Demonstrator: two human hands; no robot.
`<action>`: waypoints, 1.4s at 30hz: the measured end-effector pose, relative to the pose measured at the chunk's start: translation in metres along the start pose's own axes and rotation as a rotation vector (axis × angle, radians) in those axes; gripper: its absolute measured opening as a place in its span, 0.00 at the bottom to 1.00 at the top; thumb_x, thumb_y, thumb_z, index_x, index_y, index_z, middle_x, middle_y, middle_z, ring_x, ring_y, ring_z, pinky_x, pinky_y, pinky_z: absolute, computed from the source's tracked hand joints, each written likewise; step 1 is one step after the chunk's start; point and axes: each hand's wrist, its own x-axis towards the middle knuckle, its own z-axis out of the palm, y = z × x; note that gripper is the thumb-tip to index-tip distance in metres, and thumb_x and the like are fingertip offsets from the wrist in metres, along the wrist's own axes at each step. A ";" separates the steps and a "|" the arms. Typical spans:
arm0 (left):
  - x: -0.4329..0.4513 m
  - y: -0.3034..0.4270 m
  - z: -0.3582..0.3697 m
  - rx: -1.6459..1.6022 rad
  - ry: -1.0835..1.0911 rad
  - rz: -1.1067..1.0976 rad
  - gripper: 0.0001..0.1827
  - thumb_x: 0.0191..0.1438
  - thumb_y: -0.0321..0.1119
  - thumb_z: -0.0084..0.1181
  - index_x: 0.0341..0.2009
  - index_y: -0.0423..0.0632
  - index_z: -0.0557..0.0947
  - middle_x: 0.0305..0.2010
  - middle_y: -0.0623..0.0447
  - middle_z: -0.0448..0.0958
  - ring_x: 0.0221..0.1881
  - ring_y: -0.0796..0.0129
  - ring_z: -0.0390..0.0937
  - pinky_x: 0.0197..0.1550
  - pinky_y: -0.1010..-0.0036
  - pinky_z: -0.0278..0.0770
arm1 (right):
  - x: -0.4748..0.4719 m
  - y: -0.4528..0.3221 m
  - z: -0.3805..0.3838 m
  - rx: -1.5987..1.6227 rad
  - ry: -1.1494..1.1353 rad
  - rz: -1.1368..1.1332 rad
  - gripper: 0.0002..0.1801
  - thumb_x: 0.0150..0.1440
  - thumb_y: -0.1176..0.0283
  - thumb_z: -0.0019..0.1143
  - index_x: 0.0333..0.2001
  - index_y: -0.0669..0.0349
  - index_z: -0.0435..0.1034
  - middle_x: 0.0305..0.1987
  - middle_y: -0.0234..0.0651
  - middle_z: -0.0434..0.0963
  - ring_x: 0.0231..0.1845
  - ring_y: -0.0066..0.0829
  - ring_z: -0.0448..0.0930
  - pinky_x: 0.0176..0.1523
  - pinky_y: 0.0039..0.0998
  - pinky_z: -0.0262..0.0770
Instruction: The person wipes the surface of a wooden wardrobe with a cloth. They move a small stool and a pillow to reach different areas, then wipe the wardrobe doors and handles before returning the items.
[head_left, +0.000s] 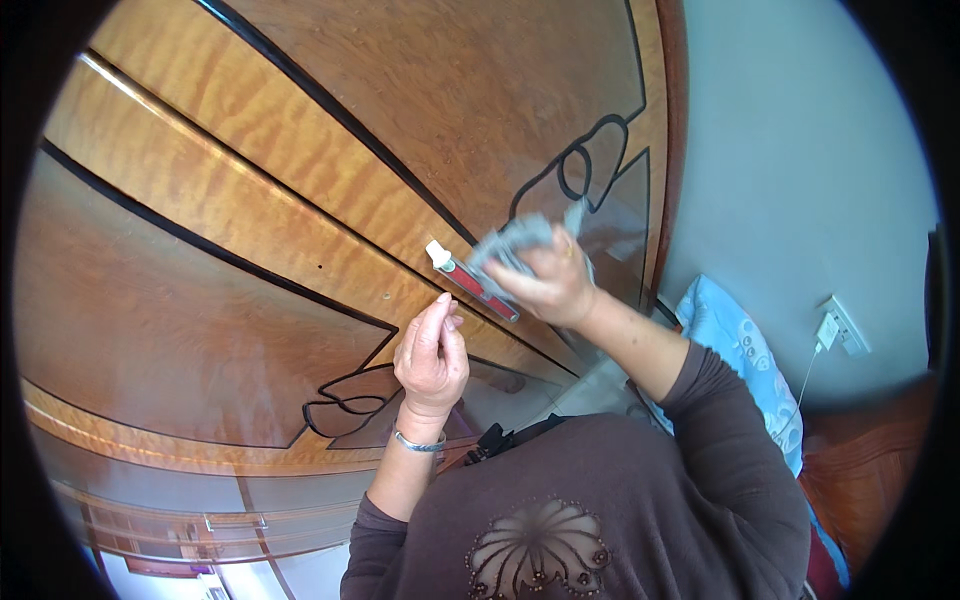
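Note:
In front of me stand wooden wardrobe doors (300, 217) with black inlaid lines. A long red and metal door handle (480, 291) runs beside the gap between the doors, with a white piece (437, 253) at its upper end. My right hand (551, 281) is closed around a grey-blue cloth (517, 244), blurred, close beside the handle. My left hand (433, 352) is raised just left of the handle's lower part, its fingers bent together and no object visible in them; whether it touches the door cannot be told.
At the right is a pale wall with a socket (847, 330) and a plugged-in white charger (826, 330). Below it lie a light blue patterned fabric (739, 352) and a brown wooden piece of furniture (870, 457). Tiled floor (600, 390) shows beyond the doors.

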 end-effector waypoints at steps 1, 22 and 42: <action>-0.001 -0.001 -0.002 -0.007 0.006 -0.036 0.17 0.54 0.15 0.49 0.49 0.40 0.76 0.35 0.45 0.79 0.29 0.67 0.79 0.30 0.76 0.79 | -0.023 -0.003 -0.003 0.075 -0.084 0.016 0.18 0.42 0.69 0.60 0.41 0.44 0.78 0.38 0.30 0.75 0.39 0.34 0.73 0.38 0.35 0.66; 0.065 0.036 0.024 0.581 -0.008 0.258 0.20 0.47 0.29 0.56 0.48 0.52 0.80 0.62 0.45 0.66 0.67 0.51 0.57 0.70 0.50 0.40 | -0.085 0.010 -0.014 0.155 -0.277 0.112 0.12 0.45 0.71 0.58 0.35 0.42 0.77 0.35 0.32 0.75 0.40 0.38 0.76 0.39 0.35 0.71; 0.083 0.066 0.084 0.745 -0.455 0.339 0.35 0.42 0.39 0.66 0.57 0.52 0.73 0.69 0.46 0.58 0.72 0.51 0.48 0.71 0.49 0.41 | -0.135 0.030 -0.015 0.119 -0.227 0.480 0.21 0.40 0.73 0.66 0.42 0.49 0.73 0.46 0.42 0.72 0.49 0.49 0.72 0.51 0.46 0.68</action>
